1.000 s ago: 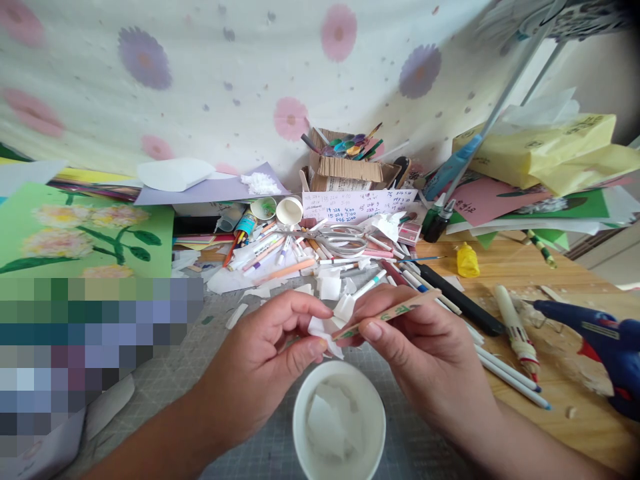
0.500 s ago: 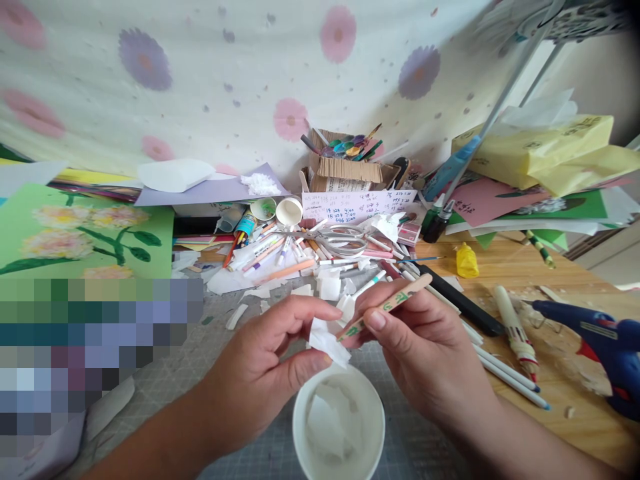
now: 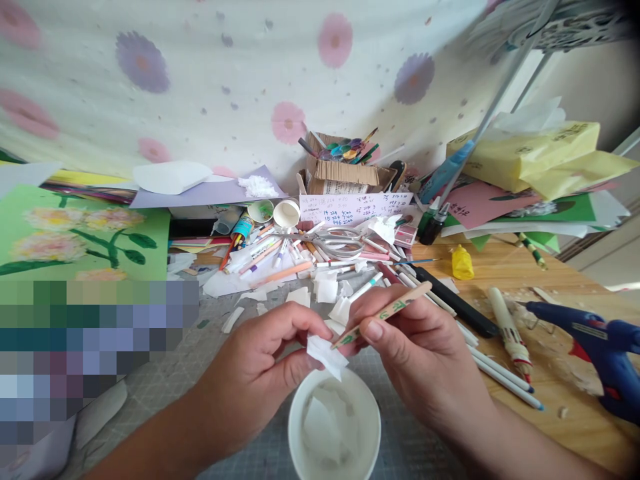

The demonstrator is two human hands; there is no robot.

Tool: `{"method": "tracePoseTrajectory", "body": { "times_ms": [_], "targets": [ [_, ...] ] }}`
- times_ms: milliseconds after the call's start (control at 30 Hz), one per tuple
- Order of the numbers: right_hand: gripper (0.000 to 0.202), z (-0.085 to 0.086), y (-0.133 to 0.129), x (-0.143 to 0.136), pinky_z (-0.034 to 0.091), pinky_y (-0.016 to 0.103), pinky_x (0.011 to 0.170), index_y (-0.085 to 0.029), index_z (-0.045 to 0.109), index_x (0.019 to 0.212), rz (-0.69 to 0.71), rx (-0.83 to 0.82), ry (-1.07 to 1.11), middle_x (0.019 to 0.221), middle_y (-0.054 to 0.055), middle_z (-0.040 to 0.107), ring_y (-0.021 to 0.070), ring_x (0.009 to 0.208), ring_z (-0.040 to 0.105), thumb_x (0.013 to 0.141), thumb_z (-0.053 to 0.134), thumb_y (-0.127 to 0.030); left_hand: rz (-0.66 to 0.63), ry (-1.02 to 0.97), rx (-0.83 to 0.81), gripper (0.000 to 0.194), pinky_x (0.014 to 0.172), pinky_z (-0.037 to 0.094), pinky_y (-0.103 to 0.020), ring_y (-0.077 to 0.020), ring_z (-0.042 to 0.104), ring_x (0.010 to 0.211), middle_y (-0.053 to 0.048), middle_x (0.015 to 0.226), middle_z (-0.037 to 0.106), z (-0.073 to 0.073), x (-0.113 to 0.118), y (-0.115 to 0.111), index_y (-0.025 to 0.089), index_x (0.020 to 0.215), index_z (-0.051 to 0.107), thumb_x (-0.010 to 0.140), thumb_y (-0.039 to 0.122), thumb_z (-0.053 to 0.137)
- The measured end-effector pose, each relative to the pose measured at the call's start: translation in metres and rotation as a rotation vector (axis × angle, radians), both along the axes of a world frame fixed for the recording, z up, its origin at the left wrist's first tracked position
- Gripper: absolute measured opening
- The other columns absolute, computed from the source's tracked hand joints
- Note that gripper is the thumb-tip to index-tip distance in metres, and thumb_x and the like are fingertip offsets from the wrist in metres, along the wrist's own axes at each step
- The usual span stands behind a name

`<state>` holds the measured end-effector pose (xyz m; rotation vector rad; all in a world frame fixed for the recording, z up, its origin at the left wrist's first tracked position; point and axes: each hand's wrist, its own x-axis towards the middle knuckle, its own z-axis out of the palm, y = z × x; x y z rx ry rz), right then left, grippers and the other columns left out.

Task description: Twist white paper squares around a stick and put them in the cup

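Note:
A small piece of white paper is pinched between the thumb and fingers of my left hand, above the far rim of a white paper cup. My right hand grips a wooden craft stick with green markings, and the stick's lower tip meets the paper's edge. Below both hands stands the white cup, with pale wet-looking contents and a white scrap inside. Torn white paper pieces lie just beyond my hands on the grey cutting mat.
Scissors rest on a heap of markers and scraps. A cardboard box of paints and brushes stands behind. At right are a blue glue gun, a thick white pen and a yellow lump. A green flower painting sits at left.
The paper piece has tilted, its free end now hanging further over the cup. The stick's tip has shifted slightly left and down along it. The whole view has moved a little.

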<state>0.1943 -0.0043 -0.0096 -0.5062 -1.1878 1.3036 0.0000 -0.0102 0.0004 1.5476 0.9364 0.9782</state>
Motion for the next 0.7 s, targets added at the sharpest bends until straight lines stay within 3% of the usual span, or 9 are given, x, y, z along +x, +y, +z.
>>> {"method": "tracePoseTrajectory", "body": {
  "times_ms": [133,267,433,533,700],
  "targets": [
    [0.005,0.001,-0.001,0.000,0.064,0.022,0.064,-0.025,0.082,0.092,-0.005,0.015,0.002,0.078,-0.001,0.073,0.0120,0.067,0.074,0.089,0.082,-0.028,-0.049,-0.059,-0.007,0.012,0.062,0.049,-0.017,-0.0118,0.067,0.074,0.006,0.083,0.075,-0.002,-0.002,0.000,0.030,0.096,0.072,0.089,0.022,0.079],
    [0.002,0.004,-0.002,0.001,0.065,0.023,0.065,-0.024,0.082,0.091,-0.030,0.072,-0.041,0.080,0.000,0.075,0.0134,0.070,0.074,0.091,0.080,-0.025,-0.065,-0.094,0.019,0.022,0.073,0.055,-0.021,-0.0172,0.074,0.091,0.003,0.096,0.079,-0.005,-0.004,-0.001,0.031,0.106,0.069,0.089,0.020,0.079],
    [0.003,0.005,-0.003,0.002,0.065,0.023,0.064,-0.023,0.081,0.090,-0.091,0.119,-0.092,0.080,0.001,0.073,0.0137,0.069,0.074,0.091,0.079,-0.021,-0.003,-0.001,0.279,0.038,0.086,0.057,-0.029,-0.0192,0.075,0.094,0.004,0.106,0.079,-0.011,-0.006,-0.002,0.039,0.118,0.066,0.090,0.016,0.076],
    [0.003,0.004,-0.002,0.001,0.065,0.024,0.064,-0.024,0.081,0.089,-0.089,0.098,-0.057,0.078,0.000,0.072,0.0139,0.068,0.073,0.091,0.080,-0.024,0.076,0.076,0.368,0.039,0.085,0.056,-0.027,-0.0189,0.075,0.090,0.005,0.103,0.081,-0.010,-0.006,-0.005,0.043,0.113,0.071,0.087,0.015,0.078],
    [0.005,0.002,0.001,-0.001,0.067,0.024,0.065,-0.023,0.081,0.083,-0.072,0.031,0.015,0.077,-0.001,0.070,0.0125,0.066,0.070,0.088,0.082,-0.026,0.075,0.133,0.395,0.019,0.076,0.056,-0.029,-0.0210,0.075,0.079,0.003,0.087,0.082,-0.001,-0.002,-0.005,0.037,0.094,0.076,0.088,0.019,0.077]
  ]
}}
